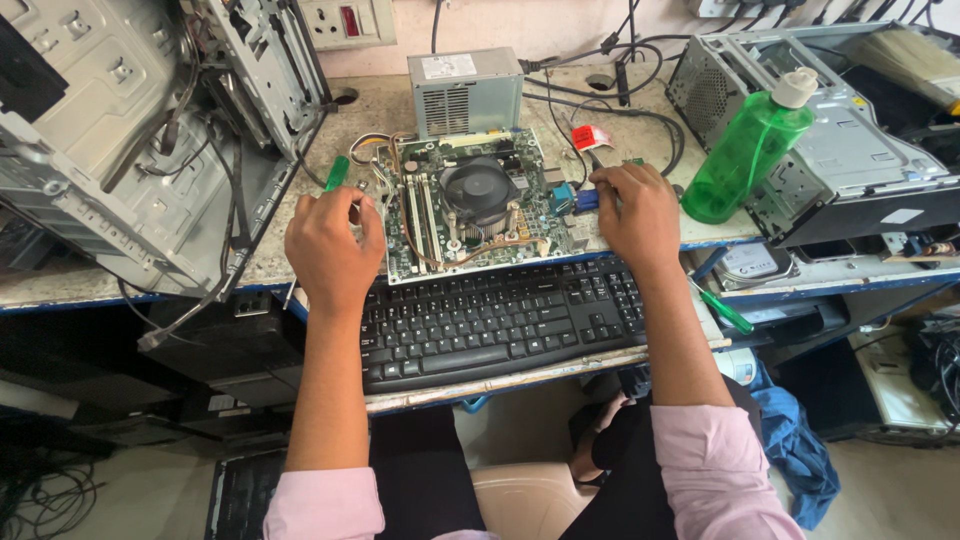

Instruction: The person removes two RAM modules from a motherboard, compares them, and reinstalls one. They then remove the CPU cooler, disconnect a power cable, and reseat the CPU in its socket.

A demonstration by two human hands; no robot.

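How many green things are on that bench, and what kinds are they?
Green plastic bottle, leaning on the computer case at right: 1
Green-handled screwdrivers: 2, one in the left hand with its handle showing at, one lying at the bench edge right of the keyboard
Green motherboard, between the two hands: 1
Total: 4

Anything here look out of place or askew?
Yes. The green bottle leans tilted against the open computer case on the right instead of standing upright. The circuit board lies bare on the bench, overlapping the keyboard.

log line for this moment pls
left hand grips green screwdriver | right hand on motherboard edge | keyboard below
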